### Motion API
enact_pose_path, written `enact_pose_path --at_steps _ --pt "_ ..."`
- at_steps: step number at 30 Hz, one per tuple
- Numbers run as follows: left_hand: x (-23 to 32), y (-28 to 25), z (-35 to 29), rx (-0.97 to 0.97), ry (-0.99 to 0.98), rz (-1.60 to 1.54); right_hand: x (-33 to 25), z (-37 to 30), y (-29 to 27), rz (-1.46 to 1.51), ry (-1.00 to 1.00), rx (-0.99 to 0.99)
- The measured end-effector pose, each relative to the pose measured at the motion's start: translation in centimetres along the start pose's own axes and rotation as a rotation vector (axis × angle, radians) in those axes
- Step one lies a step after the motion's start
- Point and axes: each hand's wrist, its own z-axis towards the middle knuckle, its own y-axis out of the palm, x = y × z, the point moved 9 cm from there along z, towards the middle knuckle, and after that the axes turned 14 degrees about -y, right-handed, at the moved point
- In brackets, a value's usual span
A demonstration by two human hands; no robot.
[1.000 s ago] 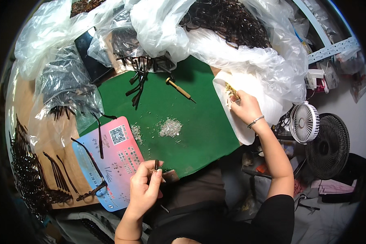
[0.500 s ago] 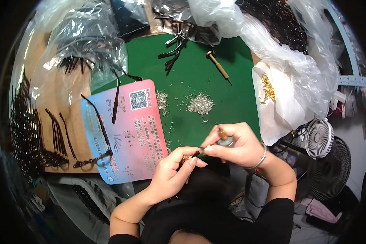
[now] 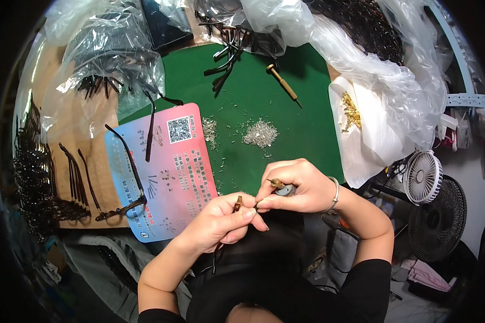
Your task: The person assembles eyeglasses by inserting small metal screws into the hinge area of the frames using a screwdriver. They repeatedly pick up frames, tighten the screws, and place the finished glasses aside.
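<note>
My left hand (image 3: 215,223) is closed around a brown eyeglass frame part (image 3: 237,203), mostly hidden by the fingers. A thin dark temple arm (image 3: 214,262) hangs below that hand. My right hand (image 3: 302,185) holds a small screwdriver-like tool with a brass end (image 3: 275,183) and a grey body (image 3: 287,190), tucked across the palm. Its thumb and forefinger pinch at the left fingertips, where a tiny dark bit shows; I cannot make out what it is. Beyond the hands, tiny silver screws lie in a pile (image 3: 261,133) on the green mat (image 3: 302,132), with a smaller heap (image 3: 209,132) beside it.
A brass screwdriver (image 3: 283,85) lies at the mat's far side. On the left, a pink-and-blue printed sheet (image 3: 170,177) carries an eyeglass frame with its temple (image 3: 126,148). Plastic bags (image 3: 113,54) stand behind. At right are gold parts (image 3: 351,112) on white wrapping and a white fan (image 3: 423,177).
My right hand has turned, so the tool's brass end now points left. Both hands have come together, fingertips touching, and the left hand has tilted the frame part, bringing the temple arm into view below.
</note>
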Motion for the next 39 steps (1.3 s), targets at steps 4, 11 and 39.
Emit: enact_pose_path --at_steps 4,11,39 --pt "0.4 0.1 -0.2 0.105 0.094 0.180 2.8 -0.9 0.6 0.323 0.345 0.051" --pt "0.5 0.4 -1.2 0.341 0.354 0.622 4.6 -2.4 1.4 0.153 0.354 0.066" --pt "1.8 -3.6 -1.5 0.703 0.430 0.668 1.5 -3.5 -1.4 -1.196 0.180 0.089"
